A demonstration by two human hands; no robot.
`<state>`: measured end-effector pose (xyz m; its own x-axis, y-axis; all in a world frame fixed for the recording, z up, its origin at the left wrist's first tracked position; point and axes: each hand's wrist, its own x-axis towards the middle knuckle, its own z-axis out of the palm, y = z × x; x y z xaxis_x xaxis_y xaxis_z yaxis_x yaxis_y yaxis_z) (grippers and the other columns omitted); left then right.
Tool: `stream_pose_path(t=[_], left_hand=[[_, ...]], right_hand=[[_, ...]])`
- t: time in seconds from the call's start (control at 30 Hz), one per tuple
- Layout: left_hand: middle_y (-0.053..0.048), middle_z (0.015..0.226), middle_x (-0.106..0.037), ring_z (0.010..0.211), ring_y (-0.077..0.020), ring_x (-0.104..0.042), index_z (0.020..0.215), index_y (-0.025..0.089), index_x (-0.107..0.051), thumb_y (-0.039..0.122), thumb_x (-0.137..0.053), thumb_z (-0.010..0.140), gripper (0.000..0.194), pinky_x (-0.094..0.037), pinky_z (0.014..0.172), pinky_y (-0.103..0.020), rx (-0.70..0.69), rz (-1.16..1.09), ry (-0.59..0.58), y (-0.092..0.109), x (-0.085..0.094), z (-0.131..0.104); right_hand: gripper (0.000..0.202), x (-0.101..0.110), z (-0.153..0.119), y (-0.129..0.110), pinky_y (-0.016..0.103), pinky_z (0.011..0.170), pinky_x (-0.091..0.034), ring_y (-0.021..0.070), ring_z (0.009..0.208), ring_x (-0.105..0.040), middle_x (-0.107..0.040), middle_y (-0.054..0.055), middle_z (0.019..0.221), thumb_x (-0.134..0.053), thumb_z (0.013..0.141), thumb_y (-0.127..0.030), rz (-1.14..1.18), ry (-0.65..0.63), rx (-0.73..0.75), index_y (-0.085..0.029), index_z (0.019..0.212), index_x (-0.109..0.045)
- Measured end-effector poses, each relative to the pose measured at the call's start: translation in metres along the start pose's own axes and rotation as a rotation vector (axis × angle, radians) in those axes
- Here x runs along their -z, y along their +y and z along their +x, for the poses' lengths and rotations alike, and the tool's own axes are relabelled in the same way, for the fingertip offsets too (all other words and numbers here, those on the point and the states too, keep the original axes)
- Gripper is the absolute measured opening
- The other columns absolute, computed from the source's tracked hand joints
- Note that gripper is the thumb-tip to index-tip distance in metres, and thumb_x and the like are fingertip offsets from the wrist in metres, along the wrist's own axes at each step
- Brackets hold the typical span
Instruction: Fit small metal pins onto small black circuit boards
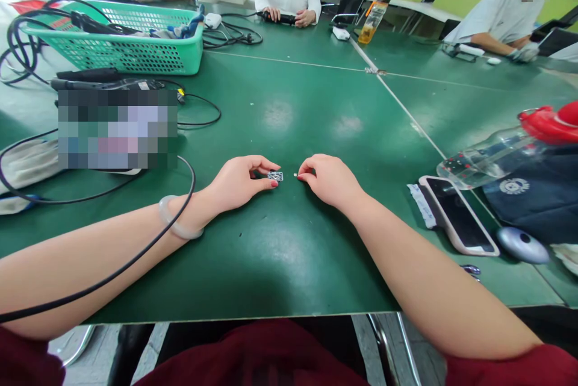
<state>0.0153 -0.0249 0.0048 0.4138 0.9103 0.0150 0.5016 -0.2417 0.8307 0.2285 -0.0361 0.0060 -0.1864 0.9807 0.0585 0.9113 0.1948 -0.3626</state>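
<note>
Over the middle of the green table, my left hand (241, 182) pinches a small rectangular piece with a black, white and bluish pattern (275, 176) between thumb and fingers. Its exact kind is too small to make out. A short gap to the right, my right hand (327, 178) is closed in a pinch, fingertips pointing at that piece. A tiny whitish bit (295, 175) sticks out from the right fingertips, and most of it is hidden. The two hands do not touch. A pale bangle circles my left wrist, and a black cable crosses the left forearm.
A turquoise basket (135, 52) with cables stands at the back left, near a blurred-out device (117, 127). To the right lie a phone (460, 214), a mouse (522, 245), a red-capped bottle (492, 154) and a dark bag (533, 193). Several people sit across the table.
</note>
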Motion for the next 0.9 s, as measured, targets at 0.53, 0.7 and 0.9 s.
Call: stream_pose_path(t=[0.53,0.7,0.9], left_hand=[[-0.003,0.085,-0.072,0.075,-0.0161,-0.063,0.095,0.021,-0.07,0.036,-0.072,0.068,0.031,-0.051,0.076,-0.031,0.008,-0.036,-0.012,-0.001,-0.001,0.001],[-0.003,0.084,-0.072,0.074,-0.0162,-0.064,0.093,0.02,-0.07,0.039,-0.074,0.067,0.033,-0.05,0.074,-0.031,0.005,-0.057,-0.017,-0.001,0.0,0.0],[-0.002,0.082,-0.072,0.074,-0.0157,-0.063,0.088,0.018,-0.068,0.036,-0.074,0.066,0.028,-0.05,0.072,-0.03,-0.005,-0.099,-0.037,0.002,-0.001,-0.001]], right_hand=[[0.014,-0.006,0.0,-0.001,0.028,0.059,-0.037,0.0144,0.068,-0.054,-0.063,0.004,0.082,-0.055,0.086,-0.019,-0.074,0.058,0.027,-0.02,0.075,-0.064],[0.014,0.0,-0.01,-0.019,0.028,0.065,-0.039,0.0146,0.075,-0.056,-0.063,0.002,0.084,-0.054,0.087,-0.019,0.056,0.182,0.087,-0.02,0.077,-0.062],[0.014,-0.005,-0.018,-0.037,0.026,0.065,-0.039,0.014,0.077,-0.057,-0.064,0.002,0.09,-0.052,0.09,-0.022,0.12,0.174,0.188,-0.021,0.083,-0.063]])
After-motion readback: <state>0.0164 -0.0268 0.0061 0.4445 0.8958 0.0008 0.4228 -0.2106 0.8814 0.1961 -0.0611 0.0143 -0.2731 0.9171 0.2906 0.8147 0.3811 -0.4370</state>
